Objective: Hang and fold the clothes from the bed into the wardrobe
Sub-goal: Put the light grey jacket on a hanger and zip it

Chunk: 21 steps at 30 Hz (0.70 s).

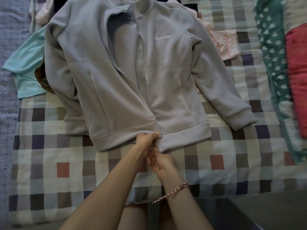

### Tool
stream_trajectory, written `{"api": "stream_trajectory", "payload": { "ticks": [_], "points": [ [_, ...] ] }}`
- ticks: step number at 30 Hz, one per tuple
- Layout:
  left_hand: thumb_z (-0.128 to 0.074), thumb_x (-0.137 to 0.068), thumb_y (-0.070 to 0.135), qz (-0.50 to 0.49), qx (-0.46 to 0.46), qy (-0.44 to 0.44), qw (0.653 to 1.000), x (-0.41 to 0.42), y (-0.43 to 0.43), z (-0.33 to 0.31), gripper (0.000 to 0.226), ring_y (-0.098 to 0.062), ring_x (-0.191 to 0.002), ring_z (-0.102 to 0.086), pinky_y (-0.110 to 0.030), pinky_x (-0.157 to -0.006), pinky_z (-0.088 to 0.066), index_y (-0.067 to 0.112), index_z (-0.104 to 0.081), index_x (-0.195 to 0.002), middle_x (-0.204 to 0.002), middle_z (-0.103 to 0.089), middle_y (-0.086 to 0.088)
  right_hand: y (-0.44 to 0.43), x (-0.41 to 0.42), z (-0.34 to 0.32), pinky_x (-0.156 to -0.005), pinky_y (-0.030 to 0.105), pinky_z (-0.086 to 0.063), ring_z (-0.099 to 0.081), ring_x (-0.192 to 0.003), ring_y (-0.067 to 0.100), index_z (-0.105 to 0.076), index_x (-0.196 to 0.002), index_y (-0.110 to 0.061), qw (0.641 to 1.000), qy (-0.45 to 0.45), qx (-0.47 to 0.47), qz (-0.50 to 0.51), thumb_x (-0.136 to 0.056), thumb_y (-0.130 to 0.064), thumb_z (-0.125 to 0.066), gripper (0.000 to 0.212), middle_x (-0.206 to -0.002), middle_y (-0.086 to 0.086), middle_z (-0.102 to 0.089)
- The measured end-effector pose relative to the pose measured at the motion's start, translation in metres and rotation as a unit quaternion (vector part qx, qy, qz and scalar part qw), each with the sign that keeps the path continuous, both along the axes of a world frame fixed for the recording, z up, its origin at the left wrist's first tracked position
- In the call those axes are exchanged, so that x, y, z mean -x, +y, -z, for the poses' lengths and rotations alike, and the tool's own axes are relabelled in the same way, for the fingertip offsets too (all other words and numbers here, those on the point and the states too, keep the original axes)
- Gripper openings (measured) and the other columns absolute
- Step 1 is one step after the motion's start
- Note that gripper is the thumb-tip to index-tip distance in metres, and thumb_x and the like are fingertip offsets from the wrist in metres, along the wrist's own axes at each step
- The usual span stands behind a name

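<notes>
The checked blanket [66, 146] covers the bed beneath both hands. The grey zip jacket [116, 72] lies flat on it, front up and zip open, with its hem nearest the hands. A mint garment [28, 63] lies far beyond the left hand, partly under the jacket. A pink garment [224, 44] lies beyond the right hand. The left hand [145, 139] pinches the hem at the zip base. The right hand [160, 163] sits just below the left, fingers blurred at the hem edge; its grasp cannot be determined. A braided bracelet [172, 190] circles the right wrist.
</notes>
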<state>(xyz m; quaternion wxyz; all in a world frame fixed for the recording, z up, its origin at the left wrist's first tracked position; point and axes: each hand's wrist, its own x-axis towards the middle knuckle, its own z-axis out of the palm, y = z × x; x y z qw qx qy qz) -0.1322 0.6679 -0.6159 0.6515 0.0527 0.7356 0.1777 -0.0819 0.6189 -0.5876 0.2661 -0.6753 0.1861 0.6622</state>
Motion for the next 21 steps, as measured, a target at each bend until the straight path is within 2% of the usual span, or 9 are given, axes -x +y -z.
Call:
{"api": "stream_trajectory", "payload": {
  "ticks": [2,4,6,8,11,13,15,19,21],
  "points": [
    [-0.066,-0.084,0.009,0.018,-0.013,0.044,0.999,0.0,0.004,0.001,0.018,-0.015,-0.055,-0.051,-0.023,-0.048,-0.041,0.007,-0.054,-0.071,-0.065,-0.056,-0.007,-0.008,0.004,0.004,-0.037,0.018,-0.04,-0.057,-0.046,0.014,-0.061,-0.074,-0.005,0.987,-0.091,-0.015,-0.131,-0.095,-0.024,-0.053,0.028,-0.063,0.007,-0.064],
    [-0.067,-0.082,0.006,0.011,-0.024,0.071,0.997,-0.001,0.006,0.003,0.016,-0.016,-0.06,-0.051,-0.026,-0.052,-0.044,0.007,-0.054,-0.072,-0.072,-0.056,-0.009,-0.018,0.002,0.004,-0.04,0.016,-0.038,-0.056,-0.053,0.012,-0.061,-0.076,-0.008,0.95,-0.18,-0.049,-0.249,-0.096,-0.026,-0.049,0.03,-0.068,0.005,-0.063],
    [-0.067,-0.081,0.003,-0.009,-0.028,0.082,0.996,-0.004,0.005,0.003,0.017,-0.017,-0.061,-0.052,-0.029,-0.059,-0.048,0.007,-0.054,-0.07,-0.076,-0.057,-0.011,-0.029,-0.003,-0.002,-0.047,0.016,-0.04,-0.056,-0.057,0.01,-0.062,-0.075,-0.01,0.921,-0.237,-0.091,-0.296,-0.097,-0.025,-0.047,0.03,-0.068,0.002,-0.062],
    [-0.067,-0.08,0.001,-0.026,-0.03,0.072,0.997,-0.006,0.002,0.002,0.017,-0.017,-0.062,-0.054,-0.03,-0.059,-0.049,0.005,-0.054,-0.07,-0.074,-0.058,-0.011,-0.04,-0.009,-0.007,-0.053,0.019,-0.045,-0.056,-0.057,0.009,-0.062,-0.072,-0.013,0.916,-0.251,-0.12,-0.289,-0.096,-0.025,-0.048,0.031,-0.065,0.0,-0.062],
    [-0.066,-0.081,0.0,-0.037,-0.036,0.039,0.998,-0.004,0.0,-0.001,0.011,-0.019,-0.065,-0.056,-0.029,-0.058,-0.049,0.003,-0.057,-0.075,-0.076,-0.06,-0.012,-0.042,-0.019,-0.007,-0.055,0.02,-0.046,-0.054,-0.059,0.011,-0.064,-0.084,-0.009,0.939,-0.185,-0.12,-0.263,-0.096,-0.021,-0.049,0.022,-0.07,0.003,-0.063],
    [-0.065,-0.082,0.001,-0.032,-0.04,0.022,0.998,0.002,0.0,-0.003,0.009,-0.019,-0.066,-0.057,-0.028,-0.057,-0.05,0.003,-0.057,-0.079,-0.076,-0.06,-0.01,-0.035,-0.027,-0.006,-0.071,0.024,-0.048,-0.058,-0.079,0.013,-0.062,-0.104,-0.011,0.962,-0.096,-0.12,-0.226,-0.092,-0.018,-0.057,0.015,-0.09,0.003,-0.064],
    [-0.064,-0.083,0.002,-0.027,-0.049,0.009,0.998,0.007,-0.002,-0.006,0.007,-0.019,-0.067,-0.059,-0.027,-0.055,-0.048,0.004,-0.057,-0.081,-0.077,-0.061,-0.009,-0.026,-0.033,-0.001,-0.071,0.022,-0.048,-0.058,-0.089,0.013,-0.057,-0.111,-0.015,0.973,-0.035,-0.129,-0.188,-0.087,-0.02,-0.065,0.026,-0.099,0.001,-0.063],
    [-0.063,-0.084,0.004,-0.018,-0.052,-0.008,0.998,0.012,-0.008,-0.012,0.006,-0.018,-0.069,-0.06,-0.026,-0.056,-0.048,0.005,-0.058,-0.08,-0.077,-0.063,-0.008,-0.014,-0.028,0.002,-0.042,0.015,-0.035,-0.044,-0.045,0.005,-0.059,-0.078,-0.005,0.965,-0.073,-0.145,-0.207,-0.085,-0.009,-0.066,0.01,-0.062,0.004,-0.053],
    [-0.062,-0.085,0.003,-0.032,-0.055,-0.013,0.998,0.016,-0.012,-0.014,0.004,-0.02,-0.07,-0.06,-0.027,-0.063,-0.051,0.002,-0.059,-0.083,-0.079,-0.063,-0.01,-0.014,-0.03,0.007,-0.041,0.017,-0.035,-0.042,-0.04,0.006,-0.058,-0.072,-0.003,0.973,-0.065,-0.138,-0.175,-0.084,-0.005,-0.066,0.014,-0.06,0.007,-0.051]
  ]
}}
